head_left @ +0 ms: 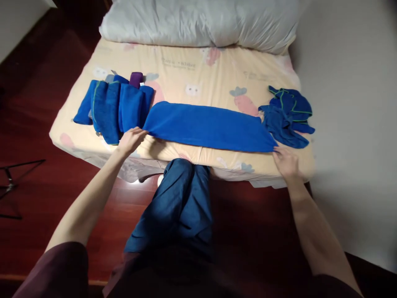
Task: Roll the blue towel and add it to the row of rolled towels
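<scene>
A long blue towel (207, 126) stretches lengthwise across the bed, its near edge pulled fairly straight. My left hand (132, 140) pinches its near left corner, close to a row of folded blue towels (107, 107). At the other end, my right hand (285, 161) pinches the near right corner. Just beyond that hand lies a crumpled heap of blue cloths (290, 111), some with green edging. A small purple folded cloth (135, 79) sits at the back of the folded row.
The bed (192, 66) has a cream sheet printed with carrots and rabbits. A bulky pale quilt (198, 22) lies across its far end. A white wall (353, 103) borders the right side. Black tripod legs (10, 184) stand on the dark red floor (124, 219) at left.
</scene>
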Demonstrator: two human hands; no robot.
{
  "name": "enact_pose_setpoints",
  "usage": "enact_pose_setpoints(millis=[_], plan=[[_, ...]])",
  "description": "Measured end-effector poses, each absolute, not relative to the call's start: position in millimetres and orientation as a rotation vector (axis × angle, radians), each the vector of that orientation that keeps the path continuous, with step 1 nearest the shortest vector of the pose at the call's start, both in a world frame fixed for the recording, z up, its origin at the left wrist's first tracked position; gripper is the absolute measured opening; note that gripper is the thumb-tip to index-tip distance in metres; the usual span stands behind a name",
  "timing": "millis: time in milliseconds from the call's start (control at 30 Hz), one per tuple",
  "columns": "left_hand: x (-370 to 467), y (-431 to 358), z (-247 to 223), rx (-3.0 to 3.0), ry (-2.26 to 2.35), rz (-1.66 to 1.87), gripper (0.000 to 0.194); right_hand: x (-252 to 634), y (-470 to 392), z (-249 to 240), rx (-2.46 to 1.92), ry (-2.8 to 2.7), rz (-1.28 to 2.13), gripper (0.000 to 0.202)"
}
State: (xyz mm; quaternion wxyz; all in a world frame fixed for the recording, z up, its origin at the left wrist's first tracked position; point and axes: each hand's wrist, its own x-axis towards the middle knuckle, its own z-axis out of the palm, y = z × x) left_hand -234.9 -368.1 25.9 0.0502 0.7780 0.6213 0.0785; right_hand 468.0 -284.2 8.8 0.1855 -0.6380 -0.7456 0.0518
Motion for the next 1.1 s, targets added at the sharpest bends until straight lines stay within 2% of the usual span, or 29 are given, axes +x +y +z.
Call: enact_pose_setpoints(millis=[167,400,533,633,767,933,1100], plan=[[-224.6,-383.3,-14.2,2.249,1.91,0.086,0.039,479.6,-300.0,-28.6,-2.026,-2.304,0.223,0.023],[-227.5,-399.6,-20.5,1.938,2.147,0.426,0.039,488.2,-308.8,-32.3,-2.146,-1.987,0.105,0.03],[-231.2,-420.1,-24.9,2.067,2.02,0.439,0.039,490.6,-324.0,-33.5,-2.025,-2.105,0.141,0.028],[-229.3,-441.4,-34.4,2.191,1.846,0.33,0.047,487.1,-340.5,-39.5,-1.97,-2.265,0.182,0.035],[-219.5,-463.8,-42.8,2.221,1.845,0.24,0.061,475.9,-358.1,-43.1,-2.045,-2.328,0.15,0.048],[-188.7,-436.4,-7.5,2.292,1.846,0.247,0.06,426.0,-341.7,-17.1,-1.964,-2.302,0.162,0.052],[-114.0,-351.1,33.5,2.348,1.819,0.556,0.065,289.7,-284.2,1.3,-1.46,-2.346,0.242,0.067]])
